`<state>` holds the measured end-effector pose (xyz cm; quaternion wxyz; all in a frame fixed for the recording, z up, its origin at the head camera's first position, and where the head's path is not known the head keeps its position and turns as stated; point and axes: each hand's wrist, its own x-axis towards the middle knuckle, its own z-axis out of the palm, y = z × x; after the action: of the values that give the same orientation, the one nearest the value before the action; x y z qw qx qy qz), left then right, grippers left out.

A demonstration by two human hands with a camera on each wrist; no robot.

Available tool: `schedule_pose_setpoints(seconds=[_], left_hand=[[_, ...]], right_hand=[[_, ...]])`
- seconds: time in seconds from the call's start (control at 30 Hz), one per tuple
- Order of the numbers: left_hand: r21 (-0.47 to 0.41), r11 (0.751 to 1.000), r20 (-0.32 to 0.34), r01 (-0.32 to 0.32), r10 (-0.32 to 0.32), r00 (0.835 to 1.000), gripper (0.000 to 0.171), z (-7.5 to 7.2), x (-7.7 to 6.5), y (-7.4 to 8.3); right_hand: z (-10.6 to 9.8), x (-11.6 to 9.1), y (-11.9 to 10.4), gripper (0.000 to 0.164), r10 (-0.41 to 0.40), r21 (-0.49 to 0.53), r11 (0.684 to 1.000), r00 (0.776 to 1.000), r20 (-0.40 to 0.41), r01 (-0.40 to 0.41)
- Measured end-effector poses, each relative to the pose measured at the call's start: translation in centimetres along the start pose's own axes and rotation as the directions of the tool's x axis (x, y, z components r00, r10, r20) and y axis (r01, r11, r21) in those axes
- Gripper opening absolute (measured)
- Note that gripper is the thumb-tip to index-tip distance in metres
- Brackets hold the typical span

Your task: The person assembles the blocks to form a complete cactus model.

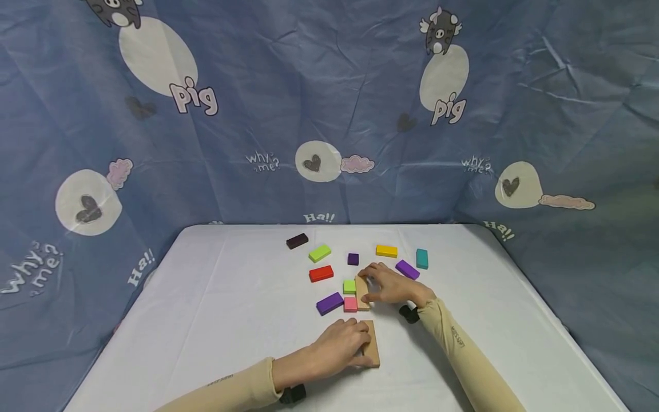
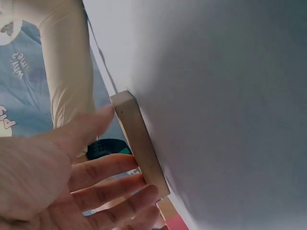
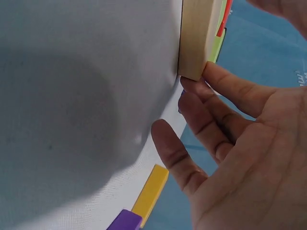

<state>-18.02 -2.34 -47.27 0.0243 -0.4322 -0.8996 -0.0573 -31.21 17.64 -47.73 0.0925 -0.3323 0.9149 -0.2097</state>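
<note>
Nearest to us, a beige sleeve (image 1: 247,384) and a black wrist device (image 1: 292,395) lead to the person's left hand (image 1: 337,346). Its fingers are grasping the near wooden block (image 1: 373,346), thumb at the near end and fingertips toward the far end; the left wrist view shows thumb and fingertips against the block's face. This block lies on the white worktop (image 1: 231,326), its long side running away from us.

A little farther on, we find the right hand (image 1: 392,285) with its fingers grasping the far wooden block (image 1: 362,293), thumb toward the near end and forefinger at the far end. In the right wrist view we see that forefinger on the block's end, while the other fingers spread past it. Close against this block's left side sit a pink block (image 1: 350,305) and, just beyond it, a small lime block (image 1: 349,287). A purple block (image 1: 329,304) slants at the pink one's left; whether they touch, we cannot tell.

Beyond these, we see a red block (image 1: 321,274) at left and a violet block (image 1: 407,269) at right, then a dark purple block (image 1: 353,259), a teal block (image 1: 422,258), a longer lime block (image 1: 320,253), a yellow block (image 1: 386,251) and a dark brown block (image 1: 297,241). Behind the worktop hangs a blue printed cloth (image 1: 319,103).
</note>
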Motion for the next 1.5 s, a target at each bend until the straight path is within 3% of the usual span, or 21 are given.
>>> schedule_pose_setpoints(seconds=[0.43, 0.77, 1.23, 1.5], left_hand=[[-0.039, 0.999, 0.019, 0.035, -0.034, 0.999, 0.043, 0.09, 0.17, 0.08], [-0.048, 0.998, -0.011, 0.036, -0.037, 0.999, 0.038, 0.04, -0.16, -0.01], [-0.052, 0.995, 0.008, 0.084, -0.084, 0.996, 0.057, 0.12, -0.06, -0.29], [-0.025, 0.995, 0.007, 0.098, -0.098, 0.995, 0.074, 0.35, -0.12, -0.53]], right_hand=[[-0.10, -0.05, 0.14, 0.064, 0.028, 0.024, 0.999, 0.999, 0.024, -0.029], [-0.27, -0.04, -0.08, 0.063, 0.066, 0.028, 0.997, 0.995, 0.071, -0.068], [-0.36, -0.11, 0.01, 0.064, 0.039, 0.044, 0.998, 0.996, 0.082, -0.042], [-0.52, -0.27, -0.13, 0.038, 0.022, 0.071, 0.997, 0.997, 0.068, -0.027]])
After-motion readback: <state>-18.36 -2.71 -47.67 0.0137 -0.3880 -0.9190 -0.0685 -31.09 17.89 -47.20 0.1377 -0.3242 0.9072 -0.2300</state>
